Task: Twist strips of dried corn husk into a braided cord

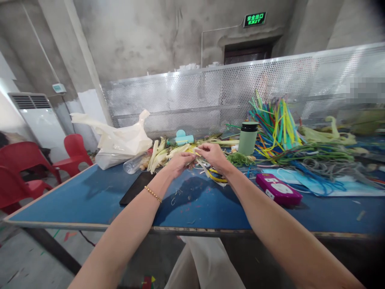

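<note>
Over the middle of the blue table (99,200), my left hand (181,162) and my right hand (214,156) come close together. Both are closed in a pinch on a thin pale strip (197,151), which looks like dried husk; its shape between the fingertips is hard to make out. Pale corn husks (161,155) lie in a heap left of and behind my left hand. Below my right hand is a yellow and dark banded loop (215,176) with pale strips beside it. A gold bead bracelet (152,194) circles my left wrist.
A dark flat tablet-like slab (135,192), a clear bottle (134,163) and a white plastic bag (122,138) are at left. To the right stand a green tumbler (248,139), a purple box (278,189) and bundled coloured strips (279,124). Behind runs a perforated metal screen (186,96).
</note>
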{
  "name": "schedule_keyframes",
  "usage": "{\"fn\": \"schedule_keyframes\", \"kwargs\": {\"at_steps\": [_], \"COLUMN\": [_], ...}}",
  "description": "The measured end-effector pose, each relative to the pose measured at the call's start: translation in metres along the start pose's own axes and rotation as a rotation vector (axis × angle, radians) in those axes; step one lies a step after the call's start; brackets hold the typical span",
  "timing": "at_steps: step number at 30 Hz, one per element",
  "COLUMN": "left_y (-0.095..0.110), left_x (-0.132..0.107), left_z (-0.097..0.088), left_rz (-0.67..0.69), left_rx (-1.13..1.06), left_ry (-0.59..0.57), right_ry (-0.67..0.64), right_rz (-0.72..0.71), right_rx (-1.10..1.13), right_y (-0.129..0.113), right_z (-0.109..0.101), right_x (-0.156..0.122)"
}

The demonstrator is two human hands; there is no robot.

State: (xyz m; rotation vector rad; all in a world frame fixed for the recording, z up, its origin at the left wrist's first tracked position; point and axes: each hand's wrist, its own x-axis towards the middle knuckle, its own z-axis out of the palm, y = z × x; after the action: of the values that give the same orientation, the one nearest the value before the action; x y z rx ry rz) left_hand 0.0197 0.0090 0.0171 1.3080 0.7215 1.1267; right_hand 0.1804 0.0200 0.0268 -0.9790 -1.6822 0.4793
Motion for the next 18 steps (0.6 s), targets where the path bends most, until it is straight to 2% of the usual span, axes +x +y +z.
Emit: {"fn": "schedule_keyframes", "kwargs": {"at_steps": [5,7,9,13,18], "left_y": [0.005,0.006,0.006,-0.001,-0.011], "left_x": [0.003,0.004,0.006,0.009,0.014], "left_z": [-0.003,-0.004,-0.005,-0.004,-0.003], "left_rz": [-0.004,-0.02,-0.039,-0.022,-0.006], "left_rx": [-0.153,-0.208,-0.261,-0.293,-0.243], "left_ry": [0.151,0.184,0.203,0.191,0.116], "right_ry": [0.194,0.155,0.059,-0.071,-0.077], "right_rz": [-0.063,-0.071,-0.067,-0.051,-0.037], "right_rx": [-0.192,-0.22,-0.223,-0.207,-0.196], "right_y": [0.003,-0.002,-0.007,-0.011,-0.009], "right_z": [-0.006,-0.003,0.001,0.009,0.009], "right_x": [0.006,0.002,-0.003,-0.011,-0.012]}}
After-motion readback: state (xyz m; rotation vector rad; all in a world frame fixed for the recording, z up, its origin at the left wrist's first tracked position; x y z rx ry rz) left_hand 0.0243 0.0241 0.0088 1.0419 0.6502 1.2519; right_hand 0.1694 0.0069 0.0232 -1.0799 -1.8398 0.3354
